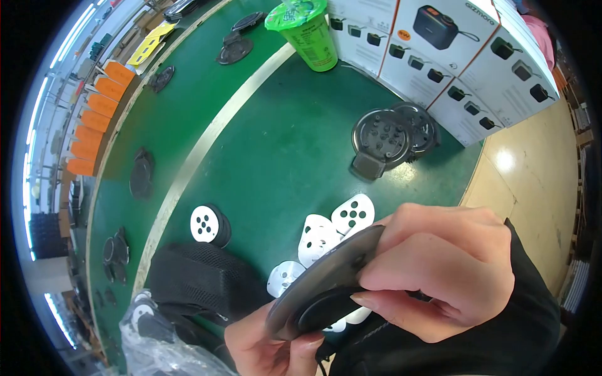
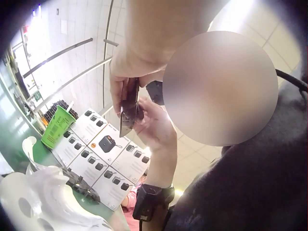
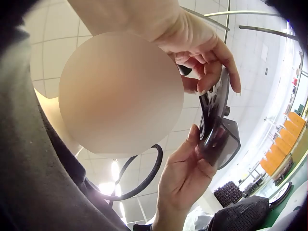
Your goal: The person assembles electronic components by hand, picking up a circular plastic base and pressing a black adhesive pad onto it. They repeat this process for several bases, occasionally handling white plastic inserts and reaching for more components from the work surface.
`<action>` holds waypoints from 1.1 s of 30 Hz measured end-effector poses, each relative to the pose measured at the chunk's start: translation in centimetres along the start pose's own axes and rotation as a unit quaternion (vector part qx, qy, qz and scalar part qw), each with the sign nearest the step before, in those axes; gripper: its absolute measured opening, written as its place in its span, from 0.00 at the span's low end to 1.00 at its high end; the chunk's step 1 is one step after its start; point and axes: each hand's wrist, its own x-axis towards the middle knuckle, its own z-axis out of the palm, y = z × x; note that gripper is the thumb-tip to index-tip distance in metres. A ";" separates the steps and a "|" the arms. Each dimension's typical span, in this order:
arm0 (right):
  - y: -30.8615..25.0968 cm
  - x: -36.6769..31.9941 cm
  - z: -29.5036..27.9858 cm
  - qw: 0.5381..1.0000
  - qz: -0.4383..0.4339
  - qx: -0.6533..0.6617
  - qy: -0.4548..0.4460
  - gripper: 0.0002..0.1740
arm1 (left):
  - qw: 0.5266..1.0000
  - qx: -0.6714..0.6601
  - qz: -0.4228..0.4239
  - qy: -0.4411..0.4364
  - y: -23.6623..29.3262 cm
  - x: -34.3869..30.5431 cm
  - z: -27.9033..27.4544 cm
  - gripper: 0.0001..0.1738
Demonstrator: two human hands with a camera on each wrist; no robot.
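Observation:
Both hands hold a dark, glossy round plastic part (image 1: 332,282) with a tab-like flap (image 3: 228,142), raised above the table. My left hand (image 1: 269,344) pinches its lower end between thumb and fingers. At the opposite end, my right hand (image 1: 439,269) grips the rim, its fingers curled; in the right wrist view one finger lies along the outer face. Beneath the part lie several white pads (image 1: 353,214) with round holes, some of them hidden by it. A stack of black discs topped by a white holed pad (image 1: 204,224) stands to the left.
Similar dark round parts (image 1: 384,138) sit ahead on the green table (image 1: 269,138), others farther left. A black mesh pouch (image 1: 207,276) and clear plastic bag (image 1: 169,351) lie at left front. A green cup (image 1: 304,37) and printed white boxes (image 1: 439,56) stand at the back.

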 end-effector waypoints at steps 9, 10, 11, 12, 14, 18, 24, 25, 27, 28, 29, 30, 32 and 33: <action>-0.4 0.5 0.0 1.000 0.009 -0.011 -0.019 0.12 | 0.999 0.027 0.021 -0.011 0.4 0.5 -0.2 0.27; -0.3 0.5 0.1 1.000 0.004 -0.010 -0.019 0.12 | 0.999 0.022 0.022 -0.033 0.5 0.6 -0.7 0.27; -0.2 0.5 0.2 1.000 -0.002 -0.008 -0.018 0.12 | 0.997 -0.010 0.026 -0.068 0.1 0.7 -2.0 0.27; -0.1 0.4 0.3 1.000 -0.018 -0.014 -0.014 0.12 | 0.997 -0.016 0.034 -0.074 0.1 1.1 -1.9 0.27; 0.2 0.1 0.6 0.998 -0.051 -0.026 -0.005 0.13 | 0.997 -0.002 0.055 -0.058 -0.1 1.0 -1.2 0.27; 0.3 -0.3 1.4 0.994 -0.095 -0.039 0.039 0.12 | 0.999 0.044 0.020 -0.013 0.3 1.0 -0.2 0.28; 0.5 -0.1 1.9 0.988 -0.139 -0.040 0.050 0.09 | 0.997 0.070 -0.014 0.043 0.7 0.6 0.6 0.27; 0.6 -0.2 2.1 0.986 -0.146 -0.044 0.063 0.09 | 0.997 0.070 -0.013 0.040 0.7 0.6 0.5 0.27; 0.7 -0.3 2.5 0.982 -0.162 -0.046 0.079 0.10 | 0.996 0.082 -0.012 0.034 0.9 0.6 0.2 0.25; 0.8 -0.3 2.6 0.981 -0.172 -0.044 0.084 0.10 | 0.996 0.088 -0.011 0.032 1.0 0.6 0.1 0.25; 0.9 -0.4 2.6 0.978 -0.182 -0.042 0.089 0.10 | 0.995 0.092 -0.008 0.031 1.0 0.7 0.1 0.24; 0.9 -0.4 2.7 0.978 -0.181 -0.046 0.092 0.11 | 0.995 0.094 -0.008 0.031 1.0 0.7 0.1 0.24; 0.8 -0.5 2.9 0.977 -0.181 -0.054 0.098 0.12 | 0.995 0.094 -0.012 0.032 1.0 0.7 0.0 0.23; 0.9 -0.5 3.2 0.976 -0.180 -0.060 0.104 0.12 | 0.994 0.099 -0.021 0.031 1.4 1.0 0.3 0.22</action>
